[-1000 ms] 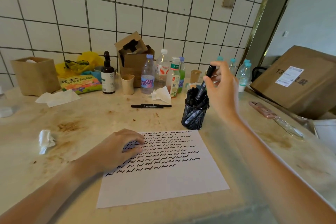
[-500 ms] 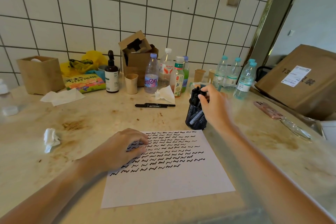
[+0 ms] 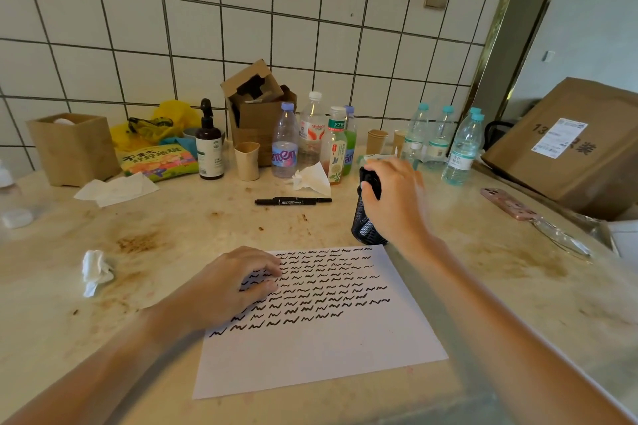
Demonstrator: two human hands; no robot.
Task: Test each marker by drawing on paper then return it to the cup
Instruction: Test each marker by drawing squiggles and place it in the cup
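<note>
A white paper sheet (image 3: 328,355) with several rows of black squiggles lies in front of me on the counter. My left hand (image 3: 228,290) rests palm down on its upper left part, holding nothing. Just beyond the sheet's top right corner stands a black mesh cup (image 3: 364,231). My right hand (image 3: 397,203) is draped over the cup's top. Its thumb and fingers are closed around the black marker tops (image 3: 370,178) that stick out, and it hides most of them. One more black marker (image 3: 293,201) lies flat on the counter, left of the cup.
Along the tiled wall stand several plastic bottles (image 3: 284,145), a dark pump bottle (image 3: 209,148), paper cups (image 3: 247,160) and cardboard boxes (image 3: 257,107). Crumpled tissues (image 3: 96,271) lie at the left. A pink phone (image 3: 507,203) and a big carton (image 3: 569,145) are at the right.
My right hand came down from above the cup, bringing the marker it held into the cup, and now sits on the cup's top. My left hand stayed on the paper.
</note>
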